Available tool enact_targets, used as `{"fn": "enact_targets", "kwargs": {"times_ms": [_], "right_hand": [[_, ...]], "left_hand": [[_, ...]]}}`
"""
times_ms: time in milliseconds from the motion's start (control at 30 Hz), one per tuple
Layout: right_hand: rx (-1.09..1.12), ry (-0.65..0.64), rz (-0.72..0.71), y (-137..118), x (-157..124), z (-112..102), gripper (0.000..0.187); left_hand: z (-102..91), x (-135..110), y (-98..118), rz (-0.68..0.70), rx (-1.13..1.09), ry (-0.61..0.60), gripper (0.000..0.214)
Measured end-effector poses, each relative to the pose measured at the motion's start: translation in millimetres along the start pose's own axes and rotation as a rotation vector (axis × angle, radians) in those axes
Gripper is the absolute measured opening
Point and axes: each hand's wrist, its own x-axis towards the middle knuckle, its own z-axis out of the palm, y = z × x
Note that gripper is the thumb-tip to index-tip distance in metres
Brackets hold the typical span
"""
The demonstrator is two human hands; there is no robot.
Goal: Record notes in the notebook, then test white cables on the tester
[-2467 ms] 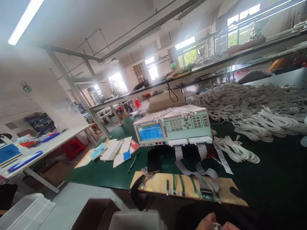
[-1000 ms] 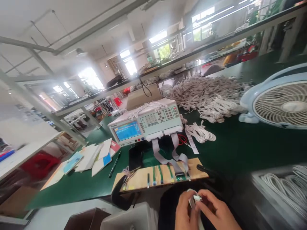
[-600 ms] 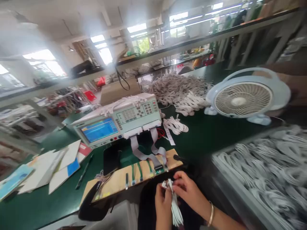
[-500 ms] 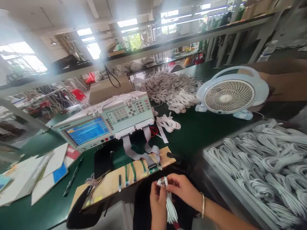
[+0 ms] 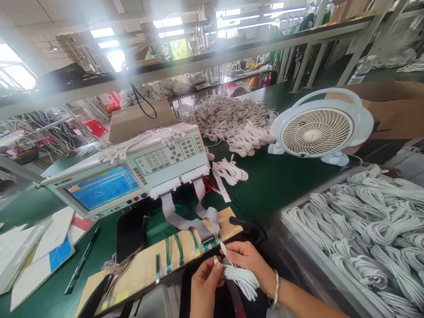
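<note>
My left hand (image 5: 202, 282) and my right hand (image 5: 247, 260) both grip a coiled white cable (image 5: 241, 278) just below the near table edge. Each hand pinches one of its connector ends, held up toward a wooden test board (image 5: 145, 265) with green wires and sockets. Grey ribbon cables (image 5: 185, 221) run from that board up to a pale green tester (image 5: 132, 172) with a blue screen. A bracelet sits on my right wrist.
A tray (image 5: 331, 265) full of coiled white cables stands at the right. A pale blue desk fan (image 5: 318, 128) and a heap of white cables (image 5: 232, 119) lie further back. A black phone (image 5: 130, 232), a pen (image 5: 81, 260) and papers (image 5: 36, 251) lie left.
The view has swung right and down, away from the room at the left to the fan and tray. My hands have come up with the cable, close to the test board.
</note>
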Motion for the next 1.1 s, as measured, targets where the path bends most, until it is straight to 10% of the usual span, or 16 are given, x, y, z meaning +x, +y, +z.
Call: {"fn": "enact_targets", "kwargs": {"times_ms": [200,500,900,1100], "right_hand": [[0.236,0.065,0.079,7,4,9,0.039],[-0.151,0.025,-0.04,-13,-9,-12,0.032],[0.244,0.148,0.058,-9,-14,-1,0.025],[-0.178,0.02,0.096,-7,7,-2,0.042]], "left_hand": [[-3.1,-9,21,-0.088,-0.072,-0.023,0.039],[12.4,-1,12,-0.037,-0.29,0.048,0.031],[18.2,-5,9,0.003,-0.377,-0.062,0.028],[21.1,4,16,-0.018,-0.241,-0.089,0.047]]}}
